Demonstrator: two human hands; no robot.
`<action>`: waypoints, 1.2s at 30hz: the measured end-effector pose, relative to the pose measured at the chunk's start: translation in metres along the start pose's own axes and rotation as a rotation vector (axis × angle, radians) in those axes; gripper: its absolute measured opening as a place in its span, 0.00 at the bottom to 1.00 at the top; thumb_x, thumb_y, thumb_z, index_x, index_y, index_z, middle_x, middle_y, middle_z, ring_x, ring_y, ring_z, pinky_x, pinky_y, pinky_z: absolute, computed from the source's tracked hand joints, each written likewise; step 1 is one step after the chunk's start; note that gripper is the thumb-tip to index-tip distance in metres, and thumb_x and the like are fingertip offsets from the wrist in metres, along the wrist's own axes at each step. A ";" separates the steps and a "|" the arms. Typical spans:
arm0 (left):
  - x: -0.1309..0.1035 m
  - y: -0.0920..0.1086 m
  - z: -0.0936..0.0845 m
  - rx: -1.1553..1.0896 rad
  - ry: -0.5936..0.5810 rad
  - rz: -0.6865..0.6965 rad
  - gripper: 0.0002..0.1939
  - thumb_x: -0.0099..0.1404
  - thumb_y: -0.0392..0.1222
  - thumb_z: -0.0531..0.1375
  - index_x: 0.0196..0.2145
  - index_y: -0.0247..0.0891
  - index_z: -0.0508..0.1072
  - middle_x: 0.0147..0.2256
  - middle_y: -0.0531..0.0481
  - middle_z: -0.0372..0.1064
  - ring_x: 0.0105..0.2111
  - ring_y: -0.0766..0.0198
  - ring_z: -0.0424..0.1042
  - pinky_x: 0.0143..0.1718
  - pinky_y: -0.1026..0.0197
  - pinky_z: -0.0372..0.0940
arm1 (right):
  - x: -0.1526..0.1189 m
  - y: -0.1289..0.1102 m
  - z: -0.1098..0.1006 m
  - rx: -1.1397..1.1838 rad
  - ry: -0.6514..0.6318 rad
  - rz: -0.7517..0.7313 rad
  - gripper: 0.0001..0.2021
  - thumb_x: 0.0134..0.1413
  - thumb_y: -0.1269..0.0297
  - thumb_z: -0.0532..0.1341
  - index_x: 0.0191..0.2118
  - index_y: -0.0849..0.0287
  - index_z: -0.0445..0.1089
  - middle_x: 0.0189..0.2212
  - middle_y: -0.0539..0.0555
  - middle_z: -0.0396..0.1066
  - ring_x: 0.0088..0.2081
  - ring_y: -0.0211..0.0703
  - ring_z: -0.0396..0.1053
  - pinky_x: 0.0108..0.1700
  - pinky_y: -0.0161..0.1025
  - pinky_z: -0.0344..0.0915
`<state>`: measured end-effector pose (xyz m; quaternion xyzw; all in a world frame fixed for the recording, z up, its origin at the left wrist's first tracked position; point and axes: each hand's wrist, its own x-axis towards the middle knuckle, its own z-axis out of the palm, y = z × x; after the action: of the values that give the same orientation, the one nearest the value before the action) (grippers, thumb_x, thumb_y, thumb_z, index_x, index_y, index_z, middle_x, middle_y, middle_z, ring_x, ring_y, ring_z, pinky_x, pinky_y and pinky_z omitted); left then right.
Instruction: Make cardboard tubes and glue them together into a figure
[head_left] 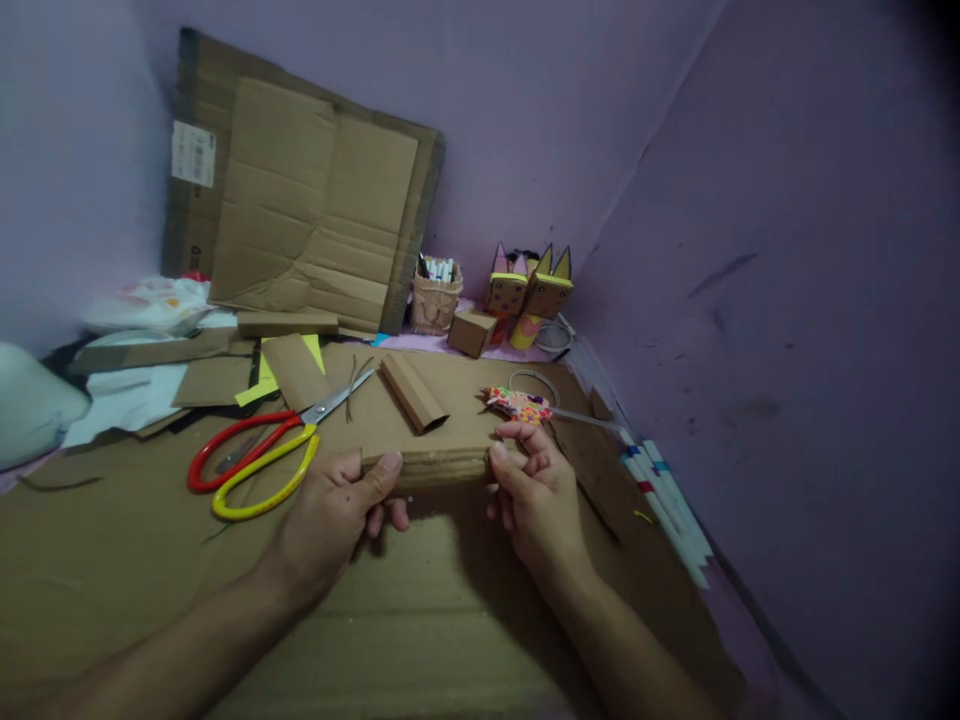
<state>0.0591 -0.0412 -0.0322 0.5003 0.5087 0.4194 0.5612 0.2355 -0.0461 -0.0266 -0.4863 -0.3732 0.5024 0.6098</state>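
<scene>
Between my two hands a folded cardboard strip (442, 466) is held level above the table. My left hand (334, 510) pinches its left end, thumb on the near face. The right end is gripped by my right hand (536, 490), thumb and fingertips closed on it. Scissors (262, 450) with one red and one yellow handle lie to the left of my left hand, blades apart. Just beyond the strip rests a folded cardboard tube (414, 392). Behind my right hand is a glue gun (519, 404) wrapped in a colourful pattern.
Large cardboard sheets (307, 200) lean on the back wall. A marker holder (436, 298), a small cardboard box (471, 333) and decorated cardboard figures (529, 290) stand at the back. Markers (667, 500) line the right edge. Scraps (217, 380) cover the left.
</scene>
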 end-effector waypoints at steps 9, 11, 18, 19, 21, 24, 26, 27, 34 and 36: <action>0.001 0.004 0.003 -0.107 0.036 -0.029 0.23 0.56 0.54 0.59 0.13 0.34 0.68 0.12 0.50 0.65 0.11 0.73 0.53 0.12 0.68 0.46 | 0.009 -0.008 -0.008 0.112 0.166 -0.028 0.18 0.41 0.50 0.65 0.31 0.60 0.68 0.10 0.39 0.60 0.07 0.25 0.48 0.11 0.26 0.55; 0.002 0.009 0.001 -0.147 0.071 -0.018 0.22 0.54 0.53 0.61 0.14 0.33 0.68 0.11 0.50 0.65 0.11 0.74 0.54 0.12 0.69 0.46 | 0.011 -0.011 -0.014 0.148 0.257 -0.098 0.17 0.38 0.51 0.67 0.26 0.60 0.67 0.12 0.42 0.65 0.09 0.25 0.50 0.11 0.26 0.53; 0.003 0.021 -0.002 -0.188 0.103 -0.019 0.19 0.49 0.52 0.63 0.14 0.34 0.66 0.10 0.51 0.65 0.10 0.75 0.54 0.11 0.71 0.46 | 0.009 -0.014 -0.016 0.086 0.283 -0.153 0.25 0.44 0.46 0.63 0.13 0.56 0.53 0.06 0.38 0.43 0.09 0.28 0.41 0.12 0.29 0.49; 0.003 0.021 -0.002 -0.186 0.099 -0.019 0.19 0.49 0.52 0.63 0.14 0.34 0.66 0.10 0.51 0.65 0.10 0.75 0.54 0.11 0.71 0.46 | 0.010 -0.013 -0.016 0.062 0.298 -0.136 0.26 0.45 0.45 0.62 0.12 0.56 0.52 0.06 0.39 0.44 0.10 0.28 0.42 0.12 0.30 0.50; 0.003 0.020 -0.002 -0.178 0.083 -0.020 0.19 0.49 0.52 0.63 0.13 0.34 0.66 0.10 0.51 0.65 0.10 0.75 0.54 0.11 0.71 0.46 | 0.013 -0.012 -0.016 0.021 0.294 -0.121 0.22 0.43 0.50 0.65 0.14 0.57 0.57 0.09 0.42 0.54 0.12 0.30 0.51 0.16 0.30 0.56; 0.002 0.016 -0.004 -0.119 0.058 -0.007 0.22 0.51 0.53 0.61 0.12 0.34 0.66 0.10 0.50 0.63 0.10 0.74 0.53 0.11 0.70 0.45 | 0.014 -0.011 -0.018 -0.025 0.218 -0.247 0.11 0.38 0.65 0.68 0.32 0.58 0.70 0.32 0.51 0.73 0.32 0.38 0.70 0.36 0.35 0.67; 0.001 0.013 -0.007 -0.043 0.032 -0.004 0.24 0.53 0.55 0.59 0.11 0.34 0.66 0.09 0.51 0.61 0.10 0.74 0.53 0.11 0.69 0.45 | 0.011 -0.010 -0.017 -0.086 0.115 -0.327 0.15 0.43 0.67 0.66 0.41 0.55 0.69 0.44 0.54 0.71 0.44 0.42 0.69 0.48 0.41 0.64; 0.000 0.012 -0.008 -0.004 0.017 -0.011 0.25 0.54 0.56 0.58 0.11 0.34 0.67 0.09 0.53 0.58 0.09 0.73 0.52 0.11 0.69 0.45 | 0.009 -0.011 -0.017 -0.137 0.040 -0.331 0.14 0.46 0.65 0.64 0.42 0.55 0.69 0.45 0.55 0.71 0.46 0.43 0.69 0.51 0.43 0.63; -0.006 0.023 -0.002 0.197 -0.057 0.038 0.22 0.54 0.54 0.57 0.11 0.37 0.67 0.09 0.54 0.57 0.10 0.72 0.53 0.13 0.68 0.46 | -0.008 -0.010 0.003 -0.496 -0.260 -0.475 0.15 0.39 0.65 0.70 0.38 0.55 0.73 0.39 0.53 0.75 0.43 0.48 0.71 0.46 0.44 0.65; -0.008 0.027 0.002 0.269 -0.065 0.084 0.22 0.54 0.52 0.56 0.10 0.37 0.67 0.09 0.54 0.58 0.11 0.71 0.55 0.14 0.68 0.48 | -0.009 -0.009 0.008 -0.531 -0.237 -0.443 0.11 0.39 0.66 0.70 0.34 0.55 0.74 0.32 0.52 0.75 0.35 0.45 0.72 0.38 0.40 0.67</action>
<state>0.0614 -0.0454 -0.0042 0.6053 0.5205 0.3543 0.4871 0.2279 -0.0536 -0.0153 -0.4732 -0.6551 0.2965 0.5089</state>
